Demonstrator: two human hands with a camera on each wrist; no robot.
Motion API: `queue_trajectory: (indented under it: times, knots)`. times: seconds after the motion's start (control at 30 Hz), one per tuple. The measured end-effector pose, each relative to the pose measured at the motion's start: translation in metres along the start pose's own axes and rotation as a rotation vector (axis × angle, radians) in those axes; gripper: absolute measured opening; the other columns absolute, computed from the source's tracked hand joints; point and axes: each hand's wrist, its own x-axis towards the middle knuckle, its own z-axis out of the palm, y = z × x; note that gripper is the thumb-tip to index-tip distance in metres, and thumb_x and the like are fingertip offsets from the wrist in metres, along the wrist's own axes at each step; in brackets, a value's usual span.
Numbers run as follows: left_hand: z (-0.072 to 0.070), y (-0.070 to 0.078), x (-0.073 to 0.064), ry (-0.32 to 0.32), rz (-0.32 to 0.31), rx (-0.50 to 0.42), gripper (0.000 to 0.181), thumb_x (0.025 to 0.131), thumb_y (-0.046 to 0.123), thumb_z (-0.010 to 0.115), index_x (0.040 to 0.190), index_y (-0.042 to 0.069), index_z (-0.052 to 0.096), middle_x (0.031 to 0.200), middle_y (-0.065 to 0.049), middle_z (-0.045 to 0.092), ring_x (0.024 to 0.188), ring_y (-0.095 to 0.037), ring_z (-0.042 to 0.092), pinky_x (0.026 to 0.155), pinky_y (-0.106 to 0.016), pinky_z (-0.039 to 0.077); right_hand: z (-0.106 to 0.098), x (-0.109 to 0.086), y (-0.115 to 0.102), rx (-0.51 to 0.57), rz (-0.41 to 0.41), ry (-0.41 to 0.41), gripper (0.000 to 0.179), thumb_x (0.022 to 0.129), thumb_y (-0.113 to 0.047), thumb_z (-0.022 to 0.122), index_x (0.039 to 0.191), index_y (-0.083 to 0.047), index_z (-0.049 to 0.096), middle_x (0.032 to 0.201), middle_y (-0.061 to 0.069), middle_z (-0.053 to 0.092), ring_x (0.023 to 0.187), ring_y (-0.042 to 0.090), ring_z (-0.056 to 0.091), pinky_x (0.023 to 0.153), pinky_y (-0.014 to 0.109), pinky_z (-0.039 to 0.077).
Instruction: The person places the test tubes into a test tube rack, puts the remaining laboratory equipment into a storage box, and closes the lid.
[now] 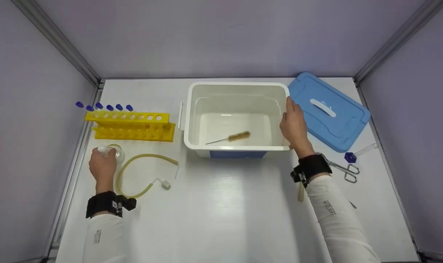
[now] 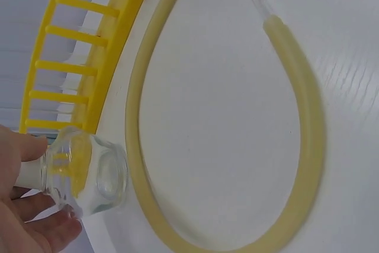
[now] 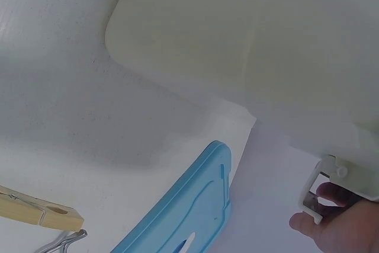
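My left hand (image 1: 102, 166) grips a faceted glass alcohol lamp (image 2: 106, 173) by its white cap, left of a looped yellow rubber tube (image 1: 119, 179) and in front of the yellow test tube rack (image 1: 133, 133). In the left wrist view the lamp lies tilted on its side, fingers around the cap end. At the right end of the white plastic box (image 1: 239, 148), my right hand (image 1: 295, 126) holds the rim, and the right wrist view has its fingers curled at the white side handle (image 3: 312, 191). A test tube brush (image 1: 239, 136) lies inside the box.
Behind my right hand lies the blue lid (image 1: 338, 126). Nearby are a measuring cylinder (image 1: 365, 149) with a blue base, metal tongs (image 1: 347, 170) and a wooden test tube clamp (image 3: 41, 208). Several blue-capped test tubes (image 1: 110, 107) stand in the rack. Walls enclose the table.
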Motion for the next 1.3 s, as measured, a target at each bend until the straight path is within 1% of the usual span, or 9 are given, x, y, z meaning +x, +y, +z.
queue_trajectory:
  times: [0.23,0.43,0.57,0.67,0.77,0.87,1.03,1.1,1.3]
  knots:
    - [-0.001,0.000,-0.005,0.005,0.007,-0.009,0.067,0.109,0.033,0.050,0.158,-0.010,0.034,0.156,-0.034,0.048,0.147,-0.050,0.045,0.125,-0.057,0.036,0.001,0.001,0.000,-0.018,0.008,-0.003,0.059,0.108,-0.002,0.039,0.163,0.008,0.024,0.160,0.038,0.037,0.151,0.053,0.037,0.124,0.063,0.035]
    - [-0.007,0.008,-0.013,0.077,0.019,-0.059,0.062,0.108,0.034,0.055,0.153,-0.008,0.043,0.151,-0.033,0.053,0.144,-0.048,0.048,0.123,-0.058,0.037,0.000,0.001,0.000,-0.007,0.013,-0.014,0.059,0.108,-0.002,0.038,0.164,0.007,0.022,0.161,0.037,0.036,0.151,0.052,0.035,0.124,0.063,0.034]
    - [-0.013,0.018,-0.020,0.158,0.053,-0.090,0.059,0.106,0.036,0.059,0.147,-0.006,0.051,0.143,-0.031,0.059,0.136,-0.046,0.055,0.117,-0.057,0.041,0.000,0.001,0.000,-0.007,0.010,-0.012,0.059,0.108,-0.002,0.039,0.164,0.007,0.022,0.161,0.037,0.036,0.151,0.053,0.035,0.124,0.064,0.035]
    - [-0.016,0.027,-0.025,0.256,0.117,-0.108,0.053,0.105,0.037,0.061,0.132,-0.008,0.058,0.124,-0.030,0.063,0.114,-0.043,0.057,0.101,-0.054,0.043,-0.001,0.001,0.001,-0.004,0.001,-0.005,0.059,0.108,-0.001,0.040,0.164,0.007,0.023,0.161,0.037,0.037,0.150,0.053,0.037,0.123,0.063,0.036]
    - [-0.018,0.037,-0.031,0.365,0.194,-0.142,0.047,0.103,0.035,0.064,0.119,-0.009,0.061,0.110,-0.026,0.060,0.099,-0.037,0.051,0.090,-0.048,0.038,-0.001,0.001,0.001,0.000,-0.005,-0.004,0.059,0.107,0.000,0.039,0.163,0.008,0.023,0.160,0.037,0.038,0.149,0.052,0.039,0.121,0.062,0.038]
    - [-0.022,0.048,-0.038,0.450,0.258,-0.189,0.043,0.102,0.031,0.067,0.116,-0.009,0.064,0.107,-0.025,0.061,0.099,-0.032,0.051,0.088,-0.039,0.038,-0.001,0.001,0.001,0.000,-0.006,-0.005,0.059,0.107,0.000,0.038,0.163,0.008,0.022,0.160,0.037,0.039,0.148,0.052,0.039,0.121,0.062,0.039]
    - [-0.030,0.068,-0.049,0.543,0.335,-0.240,0.045,0.101,0.030,0.070,0.113,-0.013,0.065,0.102,-0.026,0.059,0.099,-0.032,0.051,0.084,-0.025,0.034,-0.001,0.002,0.000,0.000,-0.009,-0.005,0.059,0.108,-0.002,0.039,0.164,0.008,0.022,0.158,0.037,0.040,0.147,0.052,0.041,0.120,0.063,0.039]
    - [-0.032,0.076,-0.054,0.570,0.377,-0.267,0.047,0.100,0.030,0.071,0.111,-0.014,0.065,0.095,-0.020,0.056,0.096,-0.028,0.051,0.083,-0.022,0.032,-0.001,0.002,0.000,0.000,-0.011,-0.003,0.059,0.108,-0.002,0.039,0.164,0.007,0.022,0.158,0.037,0.040,0.147,0.052,0.041,0.120,0.063,0.039]
    - [-0.035,0.102,-0.069,0.623,0.525,-0.364,0.049,0.095,0.032,0.075,0.103,-0.015,0.064,0.087,0.016,0.041,0.089,0.000,0.040,0.083,-0.019,0.032,0.000,0.002,0.001,-0.001,-0.008,-0.008,0.059,0.108,-0.001,0.039,0.163,0.008,0.022,0.158,0.038,0.039,0.148,0.053,0.040,0.122,0.062,0.037]
